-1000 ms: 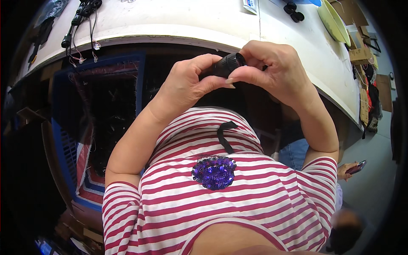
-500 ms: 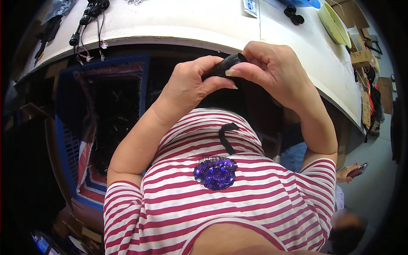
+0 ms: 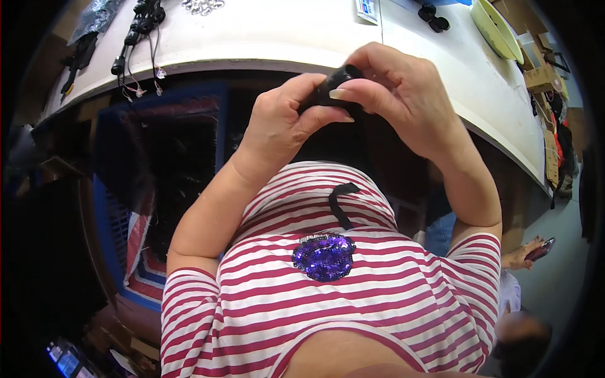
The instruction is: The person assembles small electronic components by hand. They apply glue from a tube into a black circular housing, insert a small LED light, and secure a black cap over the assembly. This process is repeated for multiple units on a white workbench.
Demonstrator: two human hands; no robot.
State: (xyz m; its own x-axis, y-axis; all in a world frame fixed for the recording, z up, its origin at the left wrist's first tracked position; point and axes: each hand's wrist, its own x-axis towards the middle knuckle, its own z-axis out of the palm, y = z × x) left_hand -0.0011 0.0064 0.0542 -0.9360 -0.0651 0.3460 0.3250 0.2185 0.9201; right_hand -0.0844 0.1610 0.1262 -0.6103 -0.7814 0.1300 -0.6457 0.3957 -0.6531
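Both my hands meet in front of me at the table's near edge, around a short black cylindrical part (image 3: 337,79). My left hand (image 3: 283,116) is closed on its lower left end, thumb pointing right. Thumb and fingers of my right hand (image 3: 403,94) grip the upper right end, which is tilted up. Fingers cover much of the part, so its exact kind cannot be told.
On the white table (image 3: 265,38) lie black cylinders with wires (image 3: 144,25), clear round pieces (image 3: 203,6), a white-blue packet (image 3: 367,10), black caps (image 3: 433,19) and a yellow basin (image 3: 495,31). A blue crate (image 3: 222,126) stands below left. Behind right, another person's hand (image 3: 522,255) holds a phone.
My right hand has risen slightly, and the black part's end has turned upward, with its ribbed side showing less. The whole view has shifted a little.
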